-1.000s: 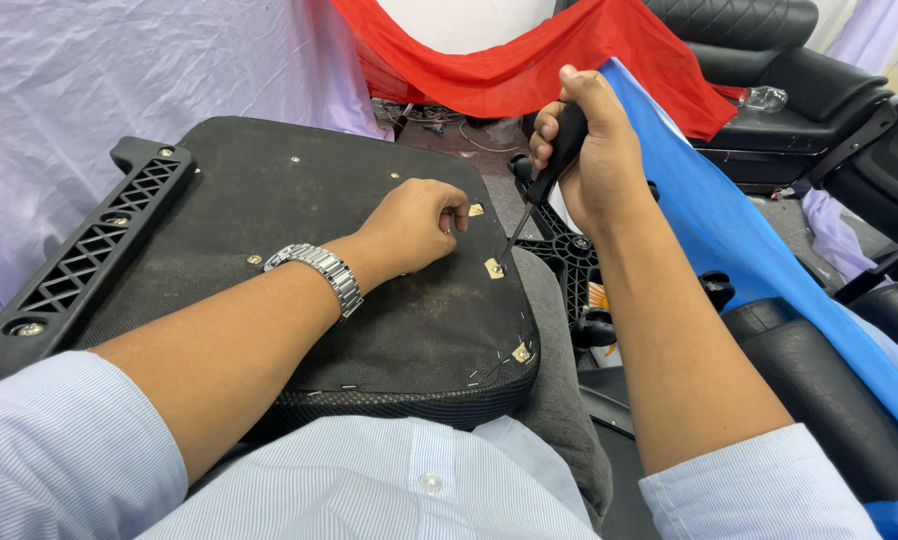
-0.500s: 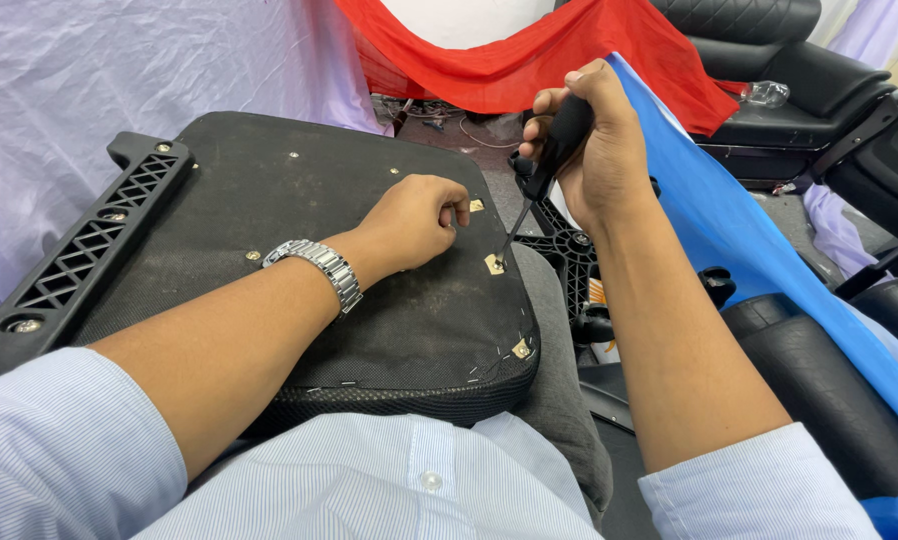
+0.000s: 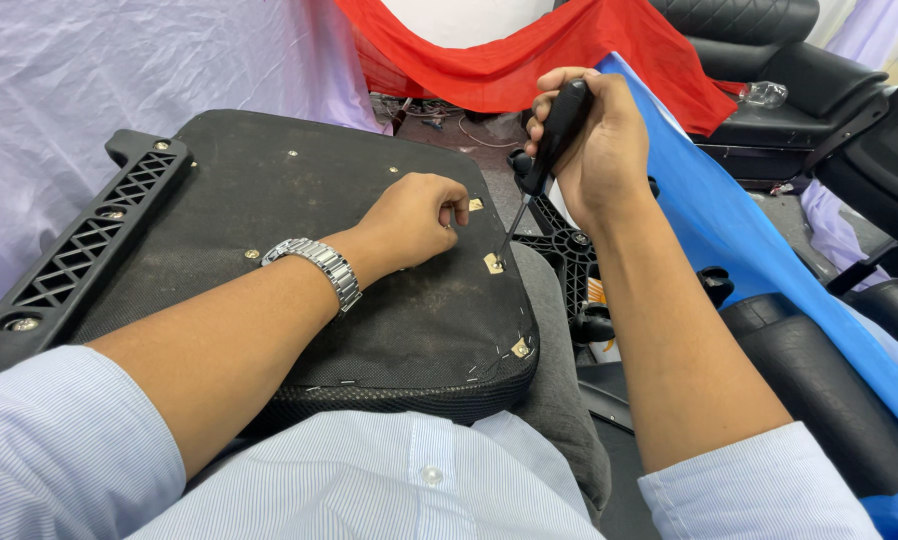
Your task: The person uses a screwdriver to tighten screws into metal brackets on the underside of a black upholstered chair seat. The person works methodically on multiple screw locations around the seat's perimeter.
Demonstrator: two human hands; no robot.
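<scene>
Right hand [image 3: 594,150] fingers clamped on screwdriver [image 3: 549,140] | I see its tip now lowered onto seat base [image 3: 269,200] tab | left hand [image 3: 414,215] fisted beside it, holding nothing visible.

**A:** so what's going on in this shot?

**B:** upturned black seat base [image 3: 269,250] lying across the person's lap, underside up. The right hand [image 3: 594,150] is wrapped tight round a black-handled screwdriver [image 3: 544,150], shaft angled down, tip sitting on a small brass-coloured fitting [image 3: 493,263] near the seat's right edge.

**A:** and the other hand?

**B:** left hand [image 3: 414,215] is a loose fist resting on the fabric just left of that fitting, silver wristwatch [image 3: 319,268] on the wrist. Can't tell if it's pinching anything.

**A:** background?

**B:** black plastic armrest bracket [image 3: 89,240] along the seat's left side, blue cloth [image 3: 729,220] to the right, red cloth [image 3: 569,50] behind it, black chairs [image 3: 769,60] further back.
</scene>
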